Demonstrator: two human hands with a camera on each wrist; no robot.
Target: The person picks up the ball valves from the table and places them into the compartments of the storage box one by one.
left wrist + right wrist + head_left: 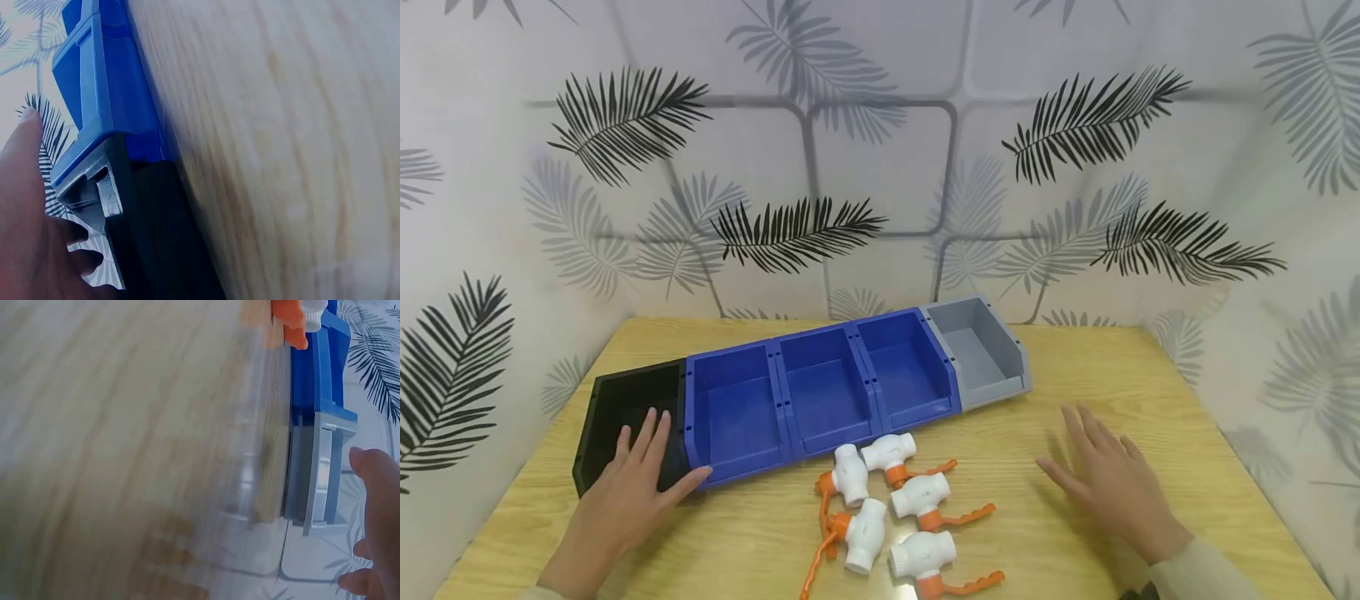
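My left hand (632, 492) is spread over the front of the black bin (597, 425) at the left end of a row of joined bins, its fingers reaching across the bin's opening. In the left wrist view the thumb and fingers lie beside the black bin (156, 219). My right hand (1112, 487) hovers over the table at the right with fingers extended and nothing in them. Between the hands lie several white ball valves (922, 553) with orange handles, just in front of the blue bins (741, 425). A grey bin (992, 392) ends the row on the right.
The wooden table (1000, 467) carries the bin row at a slant, its right end farther back. Behind and at both sides hangs pale cloth (880, 158) printed with leaves. One orange handle (290, 325) shows at the top of the right wrist view.
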